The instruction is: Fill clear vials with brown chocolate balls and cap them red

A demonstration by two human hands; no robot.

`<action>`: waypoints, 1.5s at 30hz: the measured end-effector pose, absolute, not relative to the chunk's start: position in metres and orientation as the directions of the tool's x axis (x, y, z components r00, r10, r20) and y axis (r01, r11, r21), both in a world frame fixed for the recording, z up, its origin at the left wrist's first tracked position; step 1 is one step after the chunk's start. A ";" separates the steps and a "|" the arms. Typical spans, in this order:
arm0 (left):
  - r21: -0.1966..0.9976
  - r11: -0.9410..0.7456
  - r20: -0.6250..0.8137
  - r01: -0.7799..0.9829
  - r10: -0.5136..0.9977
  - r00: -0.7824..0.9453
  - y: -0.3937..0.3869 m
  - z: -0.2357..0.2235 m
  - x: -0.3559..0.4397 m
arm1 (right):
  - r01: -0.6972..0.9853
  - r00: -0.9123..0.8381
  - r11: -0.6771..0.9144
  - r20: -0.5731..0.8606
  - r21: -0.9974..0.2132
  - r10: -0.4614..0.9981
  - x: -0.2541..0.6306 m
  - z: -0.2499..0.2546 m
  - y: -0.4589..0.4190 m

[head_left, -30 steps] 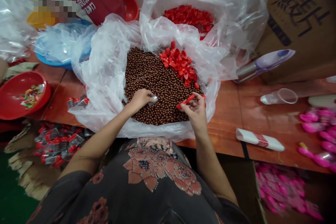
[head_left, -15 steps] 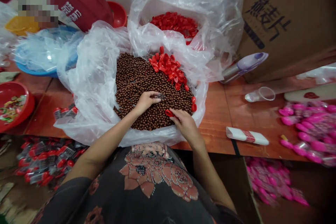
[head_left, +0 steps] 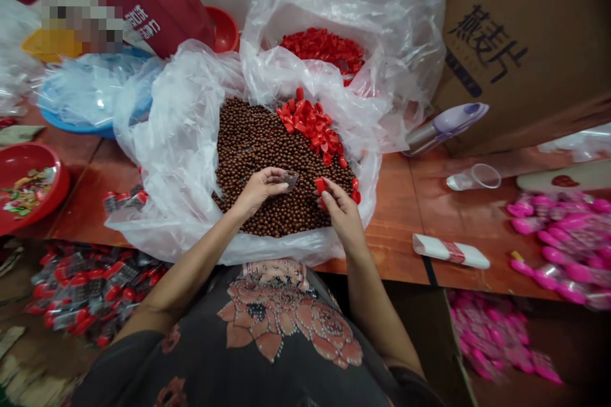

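Observation:
A clear plastic bag point(head_left: 176, 159) lies open on the wooden table point(head_left: 405, 203), full of small brown balls point(head_left: 258, 140). A heap of red caps point(head_left: 310, 124) rests on the balls at the upper right. My left hand point(head_left: 260, 187) hovers over the balls, its fingers pinched on a small clear plastic piece point(head_left: 289, 179). My right hand point(head_left: 337, 200) is just to the right, fingers closed on a red cap point(head_left: 319, 186). The two hands are a few centimetres apart.
A second bag of red caps point(head_left: 322, 44) stands behind. A cardboard box point(head_left: 520, 44), a purple-white bottle point(head_left: 446, 124) and a clear cup point(head_left: 475, 176) lie right, with pink items point(head_left: 558, 235). A red bowl point(head_left: 28, 184) sits left; wrapped red pieces point(head_left: 81, 289) lie below.
My right hand has lifted off the brown balls with a red cap and come up beside my left hand. My left hand has stayed nearly in place with the clear piece.

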State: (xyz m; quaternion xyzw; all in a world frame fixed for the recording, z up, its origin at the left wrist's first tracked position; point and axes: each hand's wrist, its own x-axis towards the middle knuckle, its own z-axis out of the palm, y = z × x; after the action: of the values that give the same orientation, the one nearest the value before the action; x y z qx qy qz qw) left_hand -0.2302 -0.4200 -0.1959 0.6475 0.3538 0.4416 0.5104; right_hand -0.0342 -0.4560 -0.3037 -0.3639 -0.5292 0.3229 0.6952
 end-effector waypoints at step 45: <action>0.986 -0.122 0.159 -0.109 0.881 0.445 -0.454 -0.211 -0.237 | 0.308 0.100 0.774 0.828 -0.553 0.551 -0.061 -0.262 -0.467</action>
State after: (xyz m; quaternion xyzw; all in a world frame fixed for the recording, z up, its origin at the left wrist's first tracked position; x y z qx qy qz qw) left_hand -0.2367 -0.4545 -0.2105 0.6176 0.3124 0.4239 0.5842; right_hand -0.0614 -0.4671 -0.2623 -0.3232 -0.6648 0.0913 0.6673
